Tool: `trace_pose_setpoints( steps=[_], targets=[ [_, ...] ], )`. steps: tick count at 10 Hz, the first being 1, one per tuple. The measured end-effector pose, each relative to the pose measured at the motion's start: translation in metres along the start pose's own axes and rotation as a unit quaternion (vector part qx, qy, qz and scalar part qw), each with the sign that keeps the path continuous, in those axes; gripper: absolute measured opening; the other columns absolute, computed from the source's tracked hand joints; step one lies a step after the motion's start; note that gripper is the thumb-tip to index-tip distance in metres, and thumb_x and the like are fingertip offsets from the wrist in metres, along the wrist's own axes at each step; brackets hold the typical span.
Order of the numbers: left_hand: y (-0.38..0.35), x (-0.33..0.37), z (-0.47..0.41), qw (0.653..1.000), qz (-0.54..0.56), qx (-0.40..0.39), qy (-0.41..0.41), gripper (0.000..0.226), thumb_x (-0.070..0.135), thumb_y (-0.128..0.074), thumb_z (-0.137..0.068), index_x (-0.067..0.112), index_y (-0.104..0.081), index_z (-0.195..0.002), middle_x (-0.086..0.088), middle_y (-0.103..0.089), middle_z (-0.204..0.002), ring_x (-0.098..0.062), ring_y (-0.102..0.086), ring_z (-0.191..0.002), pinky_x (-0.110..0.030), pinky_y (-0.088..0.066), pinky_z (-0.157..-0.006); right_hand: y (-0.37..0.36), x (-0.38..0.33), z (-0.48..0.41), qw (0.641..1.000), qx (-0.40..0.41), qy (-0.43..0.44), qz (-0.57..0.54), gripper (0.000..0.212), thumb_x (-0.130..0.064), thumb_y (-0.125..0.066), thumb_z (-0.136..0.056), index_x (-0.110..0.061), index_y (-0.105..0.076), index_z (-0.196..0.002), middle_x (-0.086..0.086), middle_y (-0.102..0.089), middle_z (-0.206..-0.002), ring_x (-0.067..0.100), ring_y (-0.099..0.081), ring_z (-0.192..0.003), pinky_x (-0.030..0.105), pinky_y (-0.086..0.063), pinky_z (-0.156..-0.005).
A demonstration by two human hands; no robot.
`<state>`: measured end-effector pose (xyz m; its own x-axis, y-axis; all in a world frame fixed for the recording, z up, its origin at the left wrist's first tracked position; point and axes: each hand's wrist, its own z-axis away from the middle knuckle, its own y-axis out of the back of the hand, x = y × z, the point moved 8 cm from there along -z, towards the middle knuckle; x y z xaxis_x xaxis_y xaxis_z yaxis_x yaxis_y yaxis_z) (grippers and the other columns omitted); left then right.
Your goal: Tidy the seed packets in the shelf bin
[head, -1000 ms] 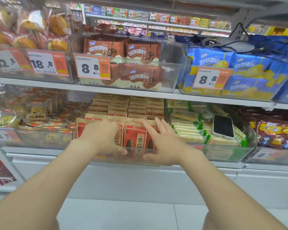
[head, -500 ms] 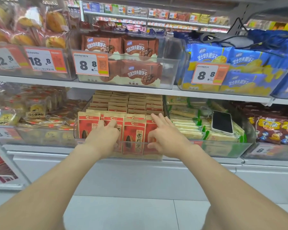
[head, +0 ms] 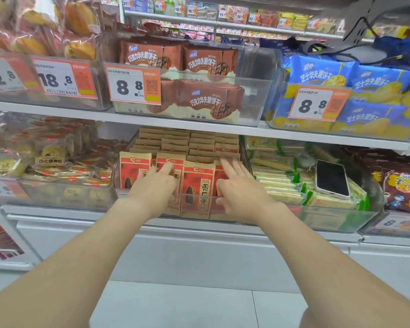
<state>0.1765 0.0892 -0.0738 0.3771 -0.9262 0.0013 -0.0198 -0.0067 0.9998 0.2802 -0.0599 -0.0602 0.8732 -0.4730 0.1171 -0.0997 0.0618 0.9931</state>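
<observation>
- Packets stand in rows in the bin at the lower shelf's front edge.
- Left hand presses straight fingers on the front row, likely squaring it.
- Right hand reaches over the end packet; whether it grips cannot be told.

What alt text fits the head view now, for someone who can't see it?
Two hands reach into a clear shelf bin of red seed packets, left hand on the middle packets, right hand on the rightmost. A phone lies on green packets alongside.
</observation>
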Motion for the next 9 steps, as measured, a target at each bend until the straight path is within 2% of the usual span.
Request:
trace_pose_setpoints(
  steps=[1, 2, 3, 4, 5, 6, 7, 8, 9],
  targets=[
    [0.007, -0.006, 0.001, 0.998, 0.061, 0.015, -0.022, 0.008, 0.026, -0.073, -0.101, 0.028, -0.070, -0.108, 0.002, -0.044, -0.134, -0.027, -0.040, -0.125, -0.058, -0.041, -0.116, 0.006, -0.005, -0.002, 1.000, 0.018, -0.005, -0.026, 0.060, -0.046, -0.063, -0.098, -0.010, -0.047, -0.143, 0.022, -0.016, -0.174, 0.049, -0.015, -0.160, 0.055, -0.013, -0.133],
    [0.026, -0.014, 0.006, 0.982, 0.164, 0.092, -0.031, 0.007, 0.027, -0.069, -0.100, 0.028, -0.066, -0.105, 0.003, -0.045, -0.120, -0.019, -0.031, -0.121, -0.043, -0.041, -0.106, 0.016, -0.011, -0.006, 0.995, 0.084, -0.010, -0.050, 0.069, -0.048, -0.068, -0.086, -0.020, -0.032, -0.138, 0.011, -0.041, -0.147, 0.043, -0.045, -0.134, 0.058, -0.040, -0.117],
    [0.031, -0.036, 0.008, 0.972, 0.176, 0.157, 0.020, 0.004, 0.022, -0.056, -0.104, 0.021, -0.053, -0.106, -0.001, -0.041, -0.115, -0.019, -0.029, -0.109, -0.042, -0.038, -0.103, 0.009, -0.016, -0.009, 0.996, 0.073, -0.009, -0.042, 0.077, -0.044, -0.063, -0.092, -0.026, -0.019, -0.152, 0.015, -0.031, -0.159, 0.053, -0.038, -0.142, 0.062, -0.041, -0.116],
    [0.006, -0.051, 0.003, 0.988, 0.124, 0.076, 0.056, 0.025, 0.040, -0.045, -0.111, 0.024, -0.045, -0.131, -0.005, -0.040, -0.129, -0.024, -0.029, -0.112, -0.049, -0.036, -0.109, -0.008, -0.013, -0.014, 0.999, 0.021, -0.019, -0.027, 0.087, -0.058, -0.048, -0.102, -0.034, 0.005, -0.167, 0.018, 0.000, -0.177, 0.056, -0.002, -0.160, 0.065, -0.019, -0.129],
    [-0.007, -0.050, 0.001, 0.995, 0.086, 0.037, 0.041, 0.031, 0.048, -0.038, -0.111, 0.033, -0.041, -0.139, -0.002, -0.037, -0.128, -0.025, -0.029, -0.112, -0.050, -0.037, -0.110, -0.018, -0.010, -0.020, 0.999, -0.006, -0.030, -0.016, 0.099, -0.075, -0.045, -0.098, -0.036, 0.012, -0.168, 0.018, 0.013, -0.177, 0.054, 0.008, -0.160, 0.064, -0.010, -0.129],
    [0.000, -0.048, 0.002, 0.994, 0.074, 0.066, 0.042, 0.027, 0.046, -0.045, -0.110, 0.032, -0.047, -0.133, 0.000, -0.040, -0.124, -0.024, -0.034, -0.114, -0.051, -0.044, -0.107, -0.015, -0.012, -0.024, 0.999, 0.005, -0.047, -0.025, 0.097, -0.080, -0.042, -0.095, -0.036, 0.001, -0.169, 0.019, 0.006, -0.177, 0.055, 0.002, -0.160, 0.066, -0.008, -0.129],
    [0.009, -0.038, 0.003, 0.992, 0.074, 0.090, 0.046, 0.029, 0.043, -0.052, -0.107, 0.030, -0.052, -0.133, -0.002, -0.047, -0.130, -0.027, -0.040, -0.125, -0.049, -0.045, -0.105, -0.001, -0.021, -0.023, 0.995, 0.062, -0.063, -0.046, 0.080, -0.077, -0.033, -0.099, -0.032, -0.026, -0.164, 0.021, -0.009, -0.175, 0.052, -0.007, -0.159, 0.069, -0.006, -0.128],
    [0.013, -0.027, 0.000, 0.983, 0.142, 0.103, 0.051, 0.020, 0.039, -0.051, -0.106, 0.030, -0.065, -0.119, 0.002, -0.057, -0.121, -0.027, -0.046, -0.122, -0.051, -0.048, -0.102, 0.030, -0.030, -0.013, 0.978, 0.163, -0.064, -0.113, 0.049, -0.052, -0.042, -0.107, -0.022, -0.054, -0.143, 0.017, -0.028, -0.168, 0.042, -0.022, -0.156, 0.059, -0.019, -0.126],
    [0.027, -0.015, 0.001, 0.950, 0.273, 0.152, 0.020, 0.036, 0.032, -0.048, -0.105, 0.020, -0.066, -0.076, 0.002, -0.066, -0.077, -0.020, -0.061, -0.079, -0.043, -0.053, -0.073, 0.057, -0.040, -0.005, 0.940, 0.252, -0.046, -0.226, 0.029, -0.030, -0.053, -0.105, -0.019, -0.068, -0.127, 0.004, -0.057, -0.140, 0.026, -0.051, -0.131, 0.049, -0.045, -0.111]
  ],
)
